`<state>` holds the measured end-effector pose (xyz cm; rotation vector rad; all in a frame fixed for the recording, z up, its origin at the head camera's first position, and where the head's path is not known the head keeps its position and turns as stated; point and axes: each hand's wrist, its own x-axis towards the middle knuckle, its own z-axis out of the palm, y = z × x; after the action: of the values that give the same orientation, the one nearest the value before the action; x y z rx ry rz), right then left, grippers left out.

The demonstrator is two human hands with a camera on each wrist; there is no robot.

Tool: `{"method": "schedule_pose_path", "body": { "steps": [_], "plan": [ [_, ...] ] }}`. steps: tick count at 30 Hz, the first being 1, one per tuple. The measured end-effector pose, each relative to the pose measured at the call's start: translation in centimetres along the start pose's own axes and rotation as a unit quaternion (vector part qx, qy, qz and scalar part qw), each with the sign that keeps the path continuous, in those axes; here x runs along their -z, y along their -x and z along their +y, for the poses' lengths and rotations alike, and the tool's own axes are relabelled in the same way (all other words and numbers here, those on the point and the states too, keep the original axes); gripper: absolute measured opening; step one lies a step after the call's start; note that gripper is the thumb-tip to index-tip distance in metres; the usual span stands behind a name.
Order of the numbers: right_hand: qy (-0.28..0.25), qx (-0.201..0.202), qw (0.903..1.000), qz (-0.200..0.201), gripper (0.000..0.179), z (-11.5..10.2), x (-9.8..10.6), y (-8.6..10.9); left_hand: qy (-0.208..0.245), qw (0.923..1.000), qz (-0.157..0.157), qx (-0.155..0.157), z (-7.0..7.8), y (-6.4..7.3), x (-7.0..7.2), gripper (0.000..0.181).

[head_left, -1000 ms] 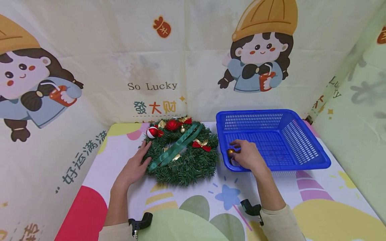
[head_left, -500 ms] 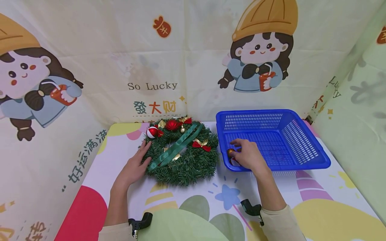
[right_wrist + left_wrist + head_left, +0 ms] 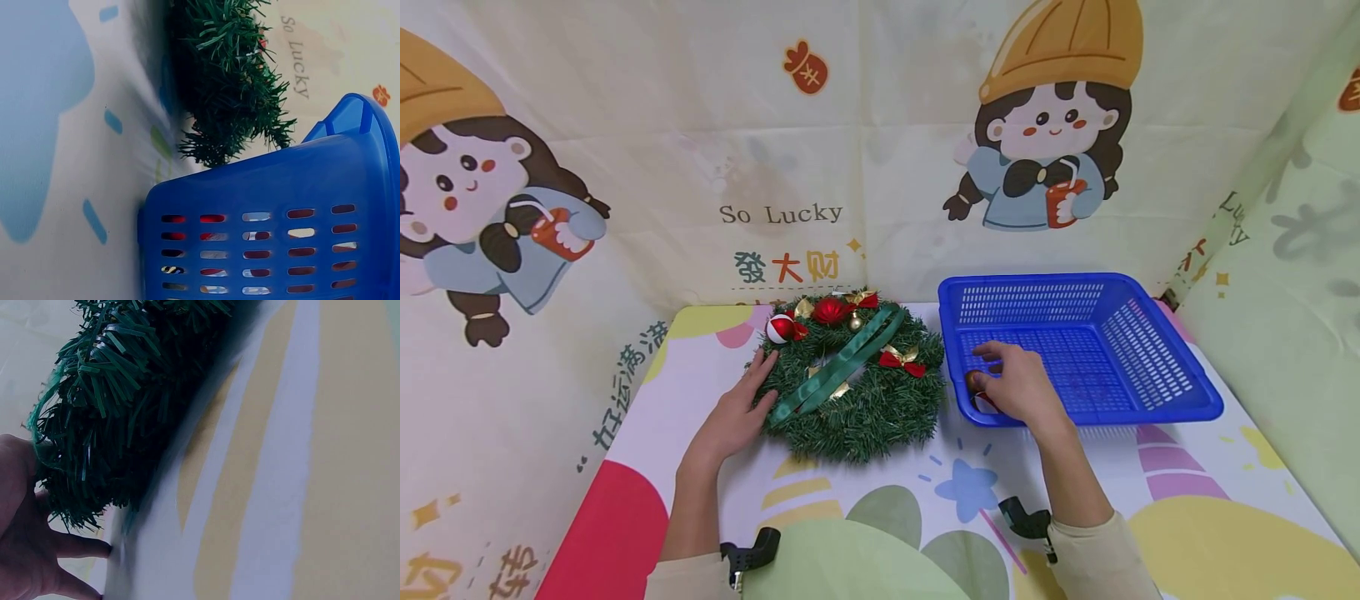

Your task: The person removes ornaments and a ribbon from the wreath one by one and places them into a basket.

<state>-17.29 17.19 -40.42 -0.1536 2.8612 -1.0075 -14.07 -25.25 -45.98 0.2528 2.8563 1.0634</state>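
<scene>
Left hand: spread wide (image 3: 737, 421) against the wreath's left side, some fingertips reaching into the greenery; in the left wrist view it is cut off by the picture's edge, and part of it hides behind the needles.
Right hand: reaches into the basket's near left corner (image 3: 1018, 385), fingers bent around a gold ball; whether they pinch it or merely touch it I cannot tell, since the hand covers the contact. The right wrist view does not show this hand.
Gold ball: inside the basket (image 3: 973, 381), partly covered by the thumb side of the hand.
Red-and-white piece: just below the gold ball (image 3: 984, 404), mostly covered; its shape cannot be made out.
Blue basket: on the table's right part (image 3: 1037, 278); in the right wrist view its wall blocks the contents, leaving red, white and dark patches in the slots.
Wreath: flat on the table between the hands (image 3: 865, 433), left of the basket; both wrist views crop it.
Green ribbon: slants across the wreath (image 3: 842, 367), covering part of its centre and of a gold bow.
Wreath ornaments: a red-and-white ball (image 3: 780, 328), a pleated red ornament (image 3: 831, 312) and a red-and-gold bow (image 3: 902, 362).
Sleeves: cut off by the lower edge.
</scene>
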Motion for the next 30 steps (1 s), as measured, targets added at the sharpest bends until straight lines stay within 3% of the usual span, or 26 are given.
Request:
{"method": "schedule_pose_path", "body": {
  "steps": [15, 30],
  "plan": [
    [-0.035, 0.028, 0.9961, 0.076, 0.04, -0.5, -0.1, 0.4, -0.001, 1.0, -0.001, 0.002, 0.0, -0.1, 0.0, 0.064],
    [-0.098, 0.068, 0.9841, 0.132, 0.04, -1.9, -0.5, 0.6, 0.006, 1.0, -0.004, 0.007, -0.2, 0.0, 0.0, 0.065]
  ]
}}
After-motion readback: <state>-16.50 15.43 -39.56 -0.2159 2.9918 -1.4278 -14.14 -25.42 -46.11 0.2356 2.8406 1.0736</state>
